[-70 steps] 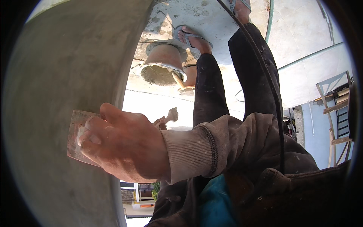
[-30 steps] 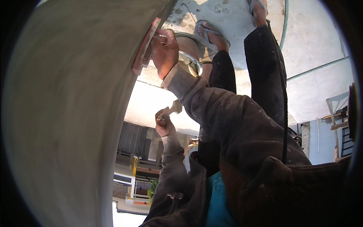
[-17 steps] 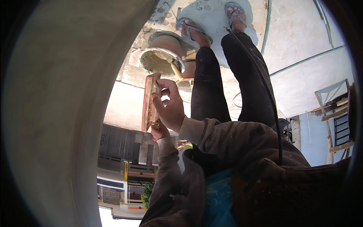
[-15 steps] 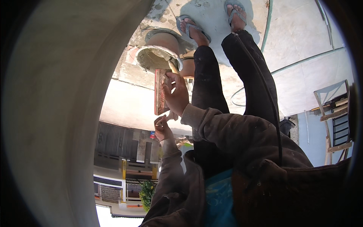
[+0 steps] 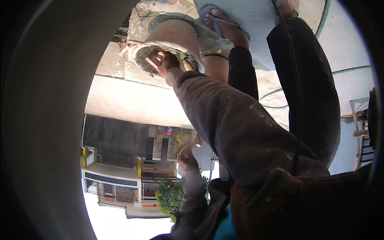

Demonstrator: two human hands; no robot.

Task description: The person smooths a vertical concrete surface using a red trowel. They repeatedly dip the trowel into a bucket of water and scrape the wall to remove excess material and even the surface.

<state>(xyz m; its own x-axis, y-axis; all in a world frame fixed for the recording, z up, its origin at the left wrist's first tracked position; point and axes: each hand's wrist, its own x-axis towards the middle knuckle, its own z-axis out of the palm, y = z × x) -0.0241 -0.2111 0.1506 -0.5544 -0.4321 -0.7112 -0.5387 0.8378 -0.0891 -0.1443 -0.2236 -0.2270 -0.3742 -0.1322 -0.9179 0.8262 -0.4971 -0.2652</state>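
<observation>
My right hand (image 5: 165, 64) reaches into the mouth of a mortar-smeared bucket (image 5: 176, 36), with its fingers closed on a plastering float (image 5: 153, 66). Only the float's reddish edge shows; the rest is hidden by the hand and the bucket's rim. Beside the hand, a wooden-looking handle (image 5: 188, 65) leans inside the bucket. Lower down, my left hand (image 5: 186, 157) is closed, well apart from the bucket. A small pale tool (image 5: 197, 141) sticks out from its fingers; its kind is unclear.
A large smooth grey wall surface (image 5: 48, 120) fills the left side. A second reddish bucket (image 5: 216, 68) stands beside the first, near my sandalled foot (image 5: 226, 26). A green hose (image 5: 324, 18) lies on the floor, and a wooden frame (image 5: 360, 133) stands at the right.
My right hand has moved up and left with the float, from in front of the bucket into its mouth. My left hand sits lower and farther right. The whole view has shifted.
</observation>
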